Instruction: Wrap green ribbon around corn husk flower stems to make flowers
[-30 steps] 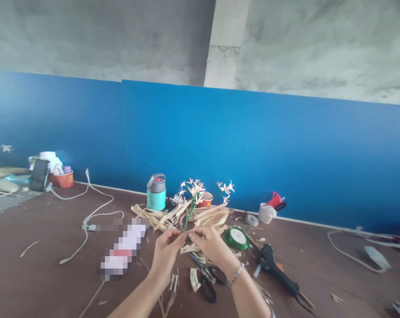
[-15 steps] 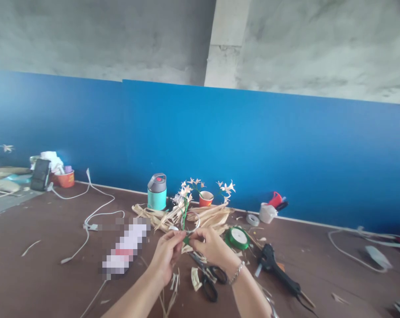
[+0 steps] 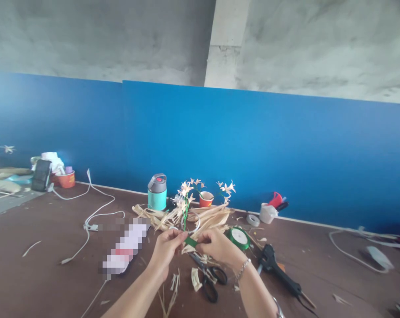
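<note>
My left hand is closed, pinching the green stem of an artificial flower spray with pale, straw-coloured blooms that rises above the fingers. Between the two hands runs a short flat piece of green ribbon. Its right end is pinched in my right hand, which wears a bracelet at the wrist. Just below the hands lie black-handled scissors, partly covered by pale scraps. A green ribbon roll with a white centre lies right of my right hand.
Dried husks lie behind the hands, near a turquoise flask and a red paper cup. To the right are a black glue gun and a white cup. White cables cross the left side. A blue partition stands behind.
My right hand has moved slightly right, away from the left hand, and more of the green ribbon shows stretched between them. The flower spray has shifted slightly.
</note>
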Action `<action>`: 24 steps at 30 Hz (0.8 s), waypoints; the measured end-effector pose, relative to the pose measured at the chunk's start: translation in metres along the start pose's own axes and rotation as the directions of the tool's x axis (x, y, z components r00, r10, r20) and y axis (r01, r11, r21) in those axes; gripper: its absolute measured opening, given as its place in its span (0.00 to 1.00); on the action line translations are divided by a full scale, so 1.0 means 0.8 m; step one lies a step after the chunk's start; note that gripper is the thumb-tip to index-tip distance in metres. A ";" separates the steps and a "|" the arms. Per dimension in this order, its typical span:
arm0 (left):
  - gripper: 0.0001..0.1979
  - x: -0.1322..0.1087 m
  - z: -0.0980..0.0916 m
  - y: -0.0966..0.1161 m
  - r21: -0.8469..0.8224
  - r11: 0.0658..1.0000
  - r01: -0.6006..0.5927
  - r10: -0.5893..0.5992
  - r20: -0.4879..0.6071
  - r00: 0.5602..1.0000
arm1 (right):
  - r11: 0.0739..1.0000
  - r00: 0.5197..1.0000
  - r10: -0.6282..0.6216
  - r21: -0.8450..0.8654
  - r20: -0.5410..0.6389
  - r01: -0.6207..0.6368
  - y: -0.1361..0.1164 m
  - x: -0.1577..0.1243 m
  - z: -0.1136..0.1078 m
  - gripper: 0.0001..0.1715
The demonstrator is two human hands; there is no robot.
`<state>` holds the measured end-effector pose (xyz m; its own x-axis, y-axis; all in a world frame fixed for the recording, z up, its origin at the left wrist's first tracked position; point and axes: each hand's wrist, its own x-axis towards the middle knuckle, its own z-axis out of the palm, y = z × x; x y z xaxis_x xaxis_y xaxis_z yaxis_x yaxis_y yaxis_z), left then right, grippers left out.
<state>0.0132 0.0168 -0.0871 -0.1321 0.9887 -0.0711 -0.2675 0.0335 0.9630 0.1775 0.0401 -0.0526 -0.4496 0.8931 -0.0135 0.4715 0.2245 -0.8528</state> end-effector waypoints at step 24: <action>0.15 -0.013 0.015 0.003 0.118 0.993 -0.012 -0.001 0.110 0.994 | 0.997 0.956 0.024 0.077 -0.293 -0.002 -0.017 0.008 0.017 0.09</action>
<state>0.0255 0.0082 -0.0810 -0.0262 0.9987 -0.0430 -0.1513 0.0386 0.9877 0.1576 0.0376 -0.0481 -0.1956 0.9734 0.1194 0.4124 0.1921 -0.8905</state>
